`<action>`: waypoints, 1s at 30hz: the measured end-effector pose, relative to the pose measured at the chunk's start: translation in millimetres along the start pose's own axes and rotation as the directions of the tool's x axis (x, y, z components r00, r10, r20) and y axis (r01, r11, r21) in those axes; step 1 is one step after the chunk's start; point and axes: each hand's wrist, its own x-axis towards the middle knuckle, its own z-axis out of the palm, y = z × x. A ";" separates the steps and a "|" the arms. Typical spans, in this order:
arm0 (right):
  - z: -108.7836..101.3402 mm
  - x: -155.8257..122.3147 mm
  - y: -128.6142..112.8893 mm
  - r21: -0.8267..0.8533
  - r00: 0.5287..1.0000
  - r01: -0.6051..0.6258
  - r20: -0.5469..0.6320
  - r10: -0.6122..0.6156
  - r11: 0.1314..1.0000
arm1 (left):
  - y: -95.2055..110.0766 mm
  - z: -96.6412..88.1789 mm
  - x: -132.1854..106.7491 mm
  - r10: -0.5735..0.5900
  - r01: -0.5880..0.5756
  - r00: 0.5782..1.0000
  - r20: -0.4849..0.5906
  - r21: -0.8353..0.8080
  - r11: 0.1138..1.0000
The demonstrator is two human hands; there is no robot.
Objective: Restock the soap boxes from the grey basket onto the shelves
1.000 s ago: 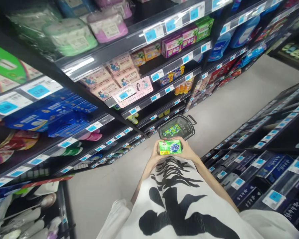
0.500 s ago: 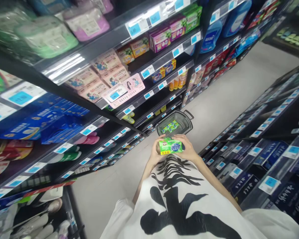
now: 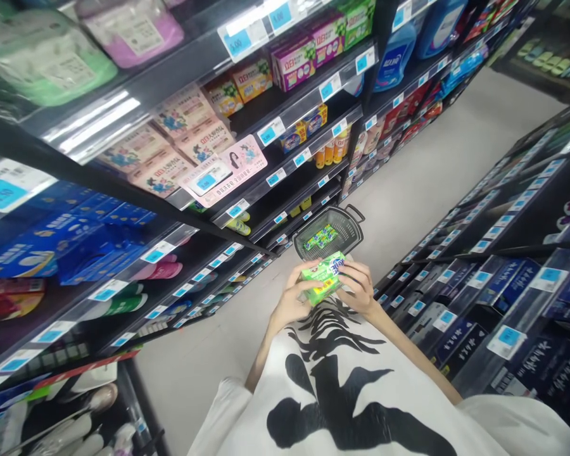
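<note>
I hold a green soap pack [image 3: 322,277] in front of my chest with both hands. My left hand [image 3: 292,299] grips its left end with the fingers curled round it. My right hand [image 3: 360,286] grips its right end, fingers wrapped over the top. The pack is tilted, its right end higher. Just beyond it on the floor stands a dark shopping basket [image 3: 354,228] with several green packs of the same kind inside.
Shelves of boxed goods and blue price tags [image 3: 269,133] line the left side of the aisle. Dark shelves with blue tags [image 3: 508,335] stand on the right. Grey floor [image 3: 422,183] runs between them. My white shirt with black print [image 3: 342,380] fills the lower middle.
The pack was held level with its front facing me; now it is tilted, right end up. My view has swung slightly, so shelves and basket sit higher and further left.
</note>
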 end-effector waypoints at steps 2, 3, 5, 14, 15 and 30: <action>3.5 7.0 -1.2 0.039 0.999 -0.052 -0.006 0.052 0.998 | 5.9 0.0 5.4 0.025 -0.026 1.000 0.010 0.051 0.998; 5.1 12.0 -3.1 0.066 0.997 -0.074 -0.010 0.075 0.995 | 8.1 0.1 8.5 0.026 -0.027 1.000 0.006 0.066 0.997; 8.2 22.3 -8.3 0.134 0.989 -0.141 -0.022 0.145 0.981 | 10.8 -0.2 14.9 0.016 -0.014 1.000 -0.020 0.085 0.996; 20.7 36.3 -16.1 0.650 0.617 -0.688 0.288 0.732 0.324 | 12.0 -12.0 33.2 -0.085 0.081 0.992 0.094 0.054 0.995; 20.9 38.0 -15.9 0.685 0.565 -0.698 0.346 0.749 0.209 | 11.5 -10.5 34.7 -0.061 0.054 0.990 0.125 0.055 0.997; 20.0 34.2 -11.5 0.715 0.458 -0.685 0.573 0.679 -0.142 | -8.7 5.2 30.7 0.144 -0.194 0.969 0.202 0.255 0.947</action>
